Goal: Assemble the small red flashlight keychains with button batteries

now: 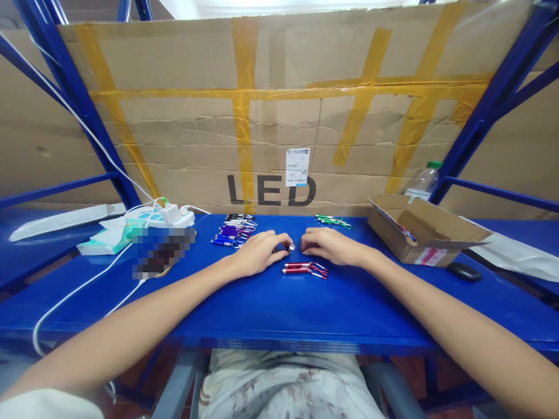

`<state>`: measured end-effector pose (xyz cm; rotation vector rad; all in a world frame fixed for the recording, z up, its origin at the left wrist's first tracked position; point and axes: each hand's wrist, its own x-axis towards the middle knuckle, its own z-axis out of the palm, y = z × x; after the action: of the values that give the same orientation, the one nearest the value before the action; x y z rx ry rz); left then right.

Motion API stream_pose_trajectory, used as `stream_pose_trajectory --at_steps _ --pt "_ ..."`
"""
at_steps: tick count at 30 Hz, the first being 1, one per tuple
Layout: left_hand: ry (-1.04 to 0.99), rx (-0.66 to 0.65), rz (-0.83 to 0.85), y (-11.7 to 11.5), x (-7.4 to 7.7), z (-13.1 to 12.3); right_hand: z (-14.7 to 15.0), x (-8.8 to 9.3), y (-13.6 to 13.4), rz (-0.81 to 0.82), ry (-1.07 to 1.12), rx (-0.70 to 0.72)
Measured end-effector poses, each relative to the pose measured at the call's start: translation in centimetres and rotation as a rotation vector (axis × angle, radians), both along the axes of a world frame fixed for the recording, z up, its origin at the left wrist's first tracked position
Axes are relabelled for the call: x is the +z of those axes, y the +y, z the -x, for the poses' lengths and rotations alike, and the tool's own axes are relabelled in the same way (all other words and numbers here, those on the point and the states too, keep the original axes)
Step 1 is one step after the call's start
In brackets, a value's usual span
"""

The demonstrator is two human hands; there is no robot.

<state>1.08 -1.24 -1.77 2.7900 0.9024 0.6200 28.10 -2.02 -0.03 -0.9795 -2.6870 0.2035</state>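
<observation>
My left hand (262,254) is closed, thumb and fingertips pinched at a small round silver piece (292,247). Just across from it, my right hand (327,244) is curled with its fingertips down near the tabletop; whatever is in them is too small to name. Two red keychain flashlights (297,270) with red carabiner clips lie side by side in front of the hands. Behind my left hand rests a row of several blue, purple, silver and black keychain flashlights (231,230). A few green ones (334,221) lie beyond my right hand.
An open cardboard box (402,244) stands at right, with a black computer mouse (464,272) by it and a green-capped bottle (423,183) behind. At left are a white power strip (174,218), cables, a tissue pack (102,238) and a blurred-out object (163,253). Taped cardboard (196,134) closes off the back.
</observation>
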Motion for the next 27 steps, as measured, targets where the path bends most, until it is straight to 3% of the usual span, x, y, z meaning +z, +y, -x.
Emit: stream_pose_trajectory --at_steps 6,14,23,27 --pt "-0.035 0.014 0.05 0.0 0.1 -0.3 0.5 -0.1 -0.3 0.057 0.047 -0.009" --pt "-0.122 0.014 0.206 0.1 0.2 -0.6 1.1 0.8 -1.0 -0.123 0.332 -0.05" --pt "-0.109 0.027 0.193 -0.1 0.4 -0.6 1.7 1.1 -1.7 -0.098 0.266 0.067" --pt "-0.105 0.008 0.19 -0.1 0.4 -0.5 1.6 1.1 -1.4 -0.056 0.316 -0.002"
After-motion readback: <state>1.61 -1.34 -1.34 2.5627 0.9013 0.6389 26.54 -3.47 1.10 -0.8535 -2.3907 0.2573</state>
